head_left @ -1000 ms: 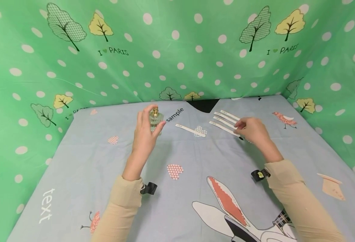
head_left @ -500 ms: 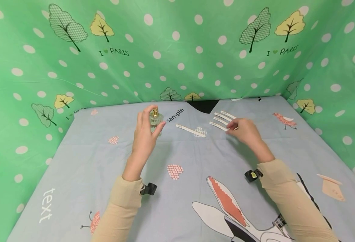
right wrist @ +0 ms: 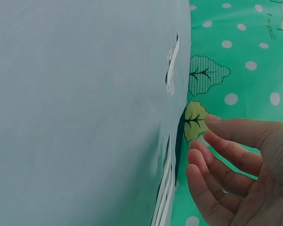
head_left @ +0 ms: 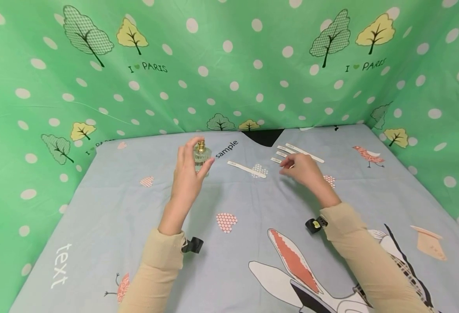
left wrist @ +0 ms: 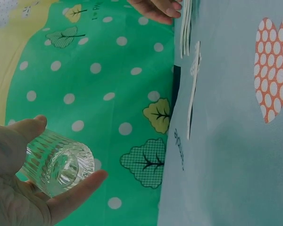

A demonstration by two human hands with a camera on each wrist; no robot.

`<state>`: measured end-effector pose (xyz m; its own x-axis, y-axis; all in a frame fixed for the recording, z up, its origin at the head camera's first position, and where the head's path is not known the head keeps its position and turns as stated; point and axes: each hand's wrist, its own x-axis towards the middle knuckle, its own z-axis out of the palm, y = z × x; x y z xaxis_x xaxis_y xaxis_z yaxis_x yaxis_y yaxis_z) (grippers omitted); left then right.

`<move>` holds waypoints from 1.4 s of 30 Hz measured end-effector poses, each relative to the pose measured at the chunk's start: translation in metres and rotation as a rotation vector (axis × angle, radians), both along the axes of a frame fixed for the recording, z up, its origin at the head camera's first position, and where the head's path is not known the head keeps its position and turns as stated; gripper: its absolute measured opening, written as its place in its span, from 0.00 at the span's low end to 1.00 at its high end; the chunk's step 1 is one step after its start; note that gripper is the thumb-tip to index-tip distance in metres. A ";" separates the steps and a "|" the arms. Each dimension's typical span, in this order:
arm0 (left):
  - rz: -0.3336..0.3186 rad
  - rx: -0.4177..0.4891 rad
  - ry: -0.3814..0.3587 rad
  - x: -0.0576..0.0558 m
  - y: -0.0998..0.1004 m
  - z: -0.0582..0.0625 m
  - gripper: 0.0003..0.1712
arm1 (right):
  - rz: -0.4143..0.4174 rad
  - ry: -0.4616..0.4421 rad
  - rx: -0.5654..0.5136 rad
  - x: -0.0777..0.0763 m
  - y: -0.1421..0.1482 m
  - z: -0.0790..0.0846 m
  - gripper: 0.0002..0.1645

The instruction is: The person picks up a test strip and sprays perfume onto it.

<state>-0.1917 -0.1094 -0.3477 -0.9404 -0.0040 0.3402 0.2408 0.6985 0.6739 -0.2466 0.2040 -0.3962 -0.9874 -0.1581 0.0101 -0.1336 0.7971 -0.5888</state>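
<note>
My left hand (head_left: 185, 176) grips a clear glass perfume bottle (head_left: 201, 157) with a gold spray neck, held raised above the cloth. Its index finger reaches the bottle's top. In the left wrist view the ribbed glass bottle (left wrist: 61, 162) shows its thick base. My right hand (head_left: 305, 170) hovers over several white paper test strips (head_left: 314, 158), hiding most of their length. Seen from the right wrist, its fingers (right wrist: 228, 176) are loosely bent with nothing between them. One separate white strip (head_left: 246, 169) lies between the two hands.
A blue-grey printed cloth (head_left: 108, 226) covers the table, with a rabbit, hearts and words on it. Behind and beside the table hangs a green dotted curtain (head_left: 229, 87). Each wrist carries a small black camera (head_left: 193, 245).
My right hand has moved left across the group of strips, uncovering the right end of the farthest one. The left hand and the bottle stay in place.
</note>
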 end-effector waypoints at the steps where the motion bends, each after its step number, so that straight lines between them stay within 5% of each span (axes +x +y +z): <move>1: 0.001 0.000 -0.001 0.000 0.000 0.000 0.33 | 0.007 0.001 -0.002 0.000 -0.002 0.000 0.10; 15: -0.004 -0.002 0.017 0.000 0.000 -0.003 0.33 | 0.048 -0.047 -0.069 -0.013 -0.028 -0.012 0.12; 25: -0.002 0.009 0.003 0.000 0.001 -0.003 0.33 | 0.029 -0.194 -0.156 -0.024 -0.037 -0.020 0.16; 42: 0.004 0.004 -0.016 0.000 0.002 -0.003 0.33 | 0.050 -0.172 -0.024 -0.031 -0.045 -0.028 0.08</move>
<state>-0.1915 -0.1072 -0.3509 -0.9456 -0.0090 0.3251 0.2273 0.6968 0.6803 -0.2781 0.1594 -0.4243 -0.9658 -0.2091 -0.1535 -0.0689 0.7773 -0.6253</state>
